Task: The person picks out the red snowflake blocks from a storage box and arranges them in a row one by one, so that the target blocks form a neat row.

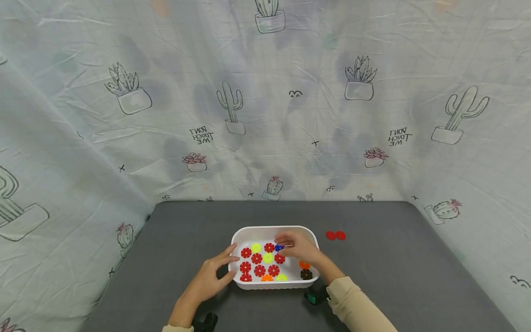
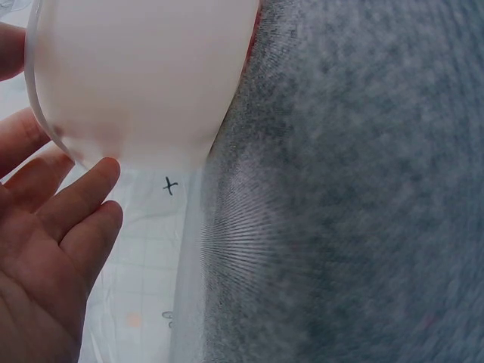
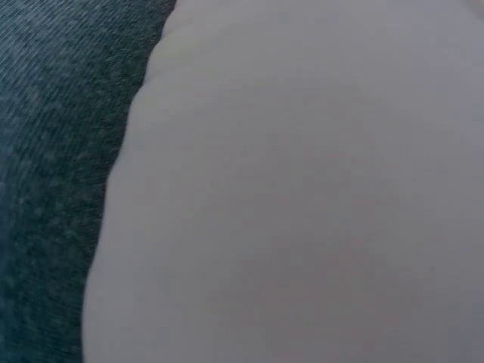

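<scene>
A white plastic tray (image 1: 274, 285) holds several loose notched discs, mostly red discs (image 1: 259, 270), with some yellow discs (image 1: 268, 257), orange discs (image 1: 304, 265) and a dark brown disc (image 1: 306, 274). At the tray's left end is my left hand (image 1: 210, 278), its spread fingers touching the rim; the left wrist view has these fingers (image 2: 83, 193) against the wall. My right hand (image 1: 300, 246) reaches over the tray, thumb and fingers apart. Between them shows a blue disc (image 1: 279, 248), partly hidden; no firm pinch is visible. Only the tray's outer wall (image 3: 287, 189) appears in the right wrist view.
Two red discs (image 1: 336, 235) lie side by side on the grey table (image 1: 373, 267), right of the tray. A printed cactus curtain (image 1: 265, 115) hangs behind and along both sides of the table.
</scene>
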`<state>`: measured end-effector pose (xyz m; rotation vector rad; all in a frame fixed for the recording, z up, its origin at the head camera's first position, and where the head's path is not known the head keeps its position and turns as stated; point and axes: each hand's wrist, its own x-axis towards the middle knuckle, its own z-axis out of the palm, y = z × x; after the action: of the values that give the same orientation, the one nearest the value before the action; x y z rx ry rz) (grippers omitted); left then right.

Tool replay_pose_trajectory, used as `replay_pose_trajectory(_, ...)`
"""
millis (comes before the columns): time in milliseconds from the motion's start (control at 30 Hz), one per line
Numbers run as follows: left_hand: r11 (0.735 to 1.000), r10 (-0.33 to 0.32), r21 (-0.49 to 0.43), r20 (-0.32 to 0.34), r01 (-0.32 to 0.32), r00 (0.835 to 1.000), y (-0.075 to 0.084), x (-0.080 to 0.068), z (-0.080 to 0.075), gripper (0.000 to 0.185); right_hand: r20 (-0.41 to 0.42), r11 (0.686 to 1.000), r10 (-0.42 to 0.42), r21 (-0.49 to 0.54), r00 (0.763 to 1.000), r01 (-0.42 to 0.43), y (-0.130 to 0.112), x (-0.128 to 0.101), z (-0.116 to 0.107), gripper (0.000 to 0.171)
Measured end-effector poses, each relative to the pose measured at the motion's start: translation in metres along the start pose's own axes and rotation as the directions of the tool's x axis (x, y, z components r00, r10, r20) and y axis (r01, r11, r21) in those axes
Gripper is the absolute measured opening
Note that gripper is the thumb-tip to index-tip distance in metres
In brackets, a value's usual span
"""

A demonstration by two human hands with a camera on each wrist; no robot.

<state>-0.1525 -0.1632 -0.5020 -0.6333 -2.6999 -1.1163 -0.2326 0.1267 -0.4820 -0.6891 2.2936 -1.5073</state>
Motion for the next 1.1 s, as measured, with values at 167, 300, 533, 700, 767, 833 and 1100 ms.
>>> replay_pose_trajectory(167, 1.000, -0.015, -0.005, 0.006, 0.015, 1.000, 0.0007, 0.0006, -0.0010, 0.033, 0.031, 0.996, 0.025, -0.081, 0.999, -0.022, 0.0010, 0.0001, 0.0015, 0.036)
replay_pose_trajectory(300, 1.000, -0.024, -0.011, 0.014, 0.024, 1.000, 0.0016, 0.0010, -0.0015, 0.034, 0.048, 0.993, 0.051, -0.110, 0.998, -0.045, 0.0005, -0.0007, 0.0027, 0.033)
replay_pose_trajectory(533, 1.000, -0.028, -0.003, 0.013, 0.028, 1.000, 0.0012, 0.0007, -0.0013, 0.033, 0.043, 0.980, 0.082, -0.185, 0.996, -0.073, 0.0036, -0.0007, 0.0067, 0.029)
replay_pose_trajectory(700, 1.000, -0.024, 0.000, 0.015, 0.024, 1.000, 0.0005, 0.0006, -0.0004, 0.033, 0.028, 0.969, 0.090, -0.233, 0.996, -0.081, 0.0034, -0.0026, 0.0075, 0.029)
replay_pose_trajectory(767, 1.000, -0.025, -0.010, 0.014, 0.025, 1.000, 0.0002, 0.0005, -0.0001, 0.033, 0.022, 0.965, 0.089, -0.250, 0.996, -0.080, 0.0031, -0.0029, 0.0076, 0.029)
replay_pose_trajectory(833, 1.000, -0.025, -0.018, 0.013, 0.025, 1.000, 0.0000, 0.0004, 0.0000, 0.033, 0.017, 0.961, 0.092, -0.262, 0.996, -0.085, 0.0034, -0.0026, 0.0080, 0.029)
replay_pose_trajectory(1100, 1.000, -0.009, -0.006, 0.007, 0.009, 1.000, 0.0004, -0.0002, -0.0002, 0.033, 0.039, 0.943, 0.070, -0.329, 0.997, -0.054, 0.0086, 0.0010, 0.0085, 0.028)
